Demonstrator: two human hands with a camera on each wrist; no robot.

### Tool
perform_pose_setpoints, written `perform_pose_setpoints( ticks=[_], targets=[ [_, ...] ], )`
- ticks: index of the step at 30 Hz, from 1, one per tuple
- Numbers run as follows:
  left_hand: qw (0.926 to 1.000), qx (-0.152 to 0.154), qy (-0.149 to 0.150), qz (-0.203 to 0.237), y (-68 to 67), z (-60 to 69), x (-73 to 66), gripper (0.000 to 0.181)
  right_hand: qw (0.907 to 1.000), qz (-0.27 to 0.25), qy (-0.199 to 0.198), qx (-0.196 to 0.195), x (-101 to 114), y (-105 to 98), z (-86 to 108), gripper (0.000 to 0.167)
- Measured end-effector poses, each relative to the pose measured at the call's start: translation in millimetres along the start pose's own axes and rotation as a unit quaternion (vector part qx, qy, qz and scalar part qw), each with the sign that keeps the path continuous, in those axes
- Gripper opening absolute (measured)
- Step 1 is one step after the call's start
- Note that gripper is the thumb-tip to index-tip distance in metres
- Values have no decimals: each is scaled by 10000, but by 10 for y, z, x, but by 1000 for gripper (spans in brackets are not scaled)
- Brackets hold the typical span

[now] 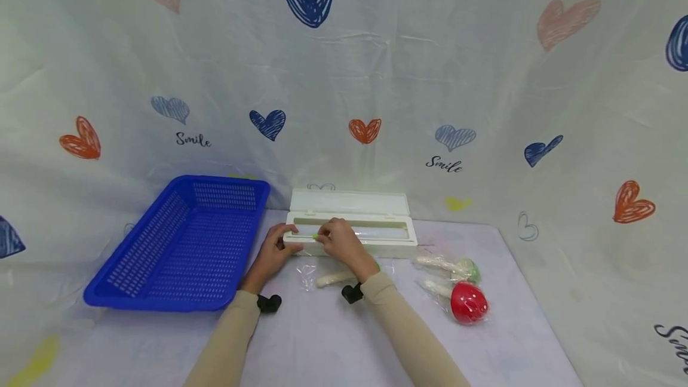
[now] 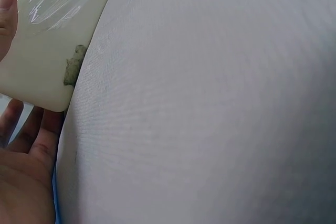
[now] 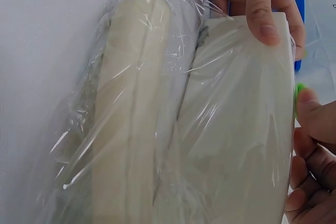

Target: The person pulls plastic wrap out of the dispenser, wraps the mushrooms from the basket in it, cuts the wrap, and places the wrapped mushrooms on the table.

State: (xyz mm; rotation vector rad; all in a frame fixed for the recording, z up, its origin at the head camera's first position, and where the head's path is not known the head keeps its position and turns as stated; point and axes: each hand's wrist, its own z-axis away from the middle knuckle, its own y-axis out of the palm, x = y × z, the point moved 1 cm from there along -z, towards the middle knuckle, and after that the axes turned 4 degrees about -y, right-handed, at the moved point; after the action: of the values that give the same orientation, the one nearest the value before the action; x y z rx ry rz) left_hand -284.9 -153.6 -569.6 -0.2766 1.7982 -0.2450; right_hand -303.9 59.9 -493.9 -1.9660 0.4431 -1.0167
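Observation:
A long white cling film dispenser (image 1: 395,249) stands at the back of the table with its lid (image 1: 349,202) raised. My left hand (image 1: 274,255) grips its left end, thumb on the front face and fingers round the end. My right hand (image 1: 344,245) pinches a small green slide cutter (image 3: 300,93) at the dispenser's front edge, left of the middle. Clear film (image 3: 241,108) hangs down over the front face. Below my right wrist lies a film-wrapped item with a pale stem (image 1: 333,279); its other end is mostly hidden by the arm.
A blue plastic basket (image 1: 226,303) stands to the left. On the right lie two wrapped toy mushrooms, one with a green cap (image 1: 469,270) and one with a red cap (image 1: 469,303). A white curtain printed with hearts (image 1: 403,76) hangs behind the table.

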Motion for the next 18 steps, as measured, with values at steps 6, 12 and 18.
perform_pose_setpoints(
  ticks=[6, 12, 18],
  targets=[
    [9999, 7, -94, -55, 16, -8, -10, 40, 9994, -216, -247, -121, -69, -7, -6, 9],
    [9999, -72, -98, 32, 1, 13, -21, 40, 9972, -527, -535, -34, -88, 0, -5, 11],
    [9997, -47, -197, 150, 16, 29, -46, 38, 9973, -333, -649, 29, -140, 9, -7, 11]
  ],
)
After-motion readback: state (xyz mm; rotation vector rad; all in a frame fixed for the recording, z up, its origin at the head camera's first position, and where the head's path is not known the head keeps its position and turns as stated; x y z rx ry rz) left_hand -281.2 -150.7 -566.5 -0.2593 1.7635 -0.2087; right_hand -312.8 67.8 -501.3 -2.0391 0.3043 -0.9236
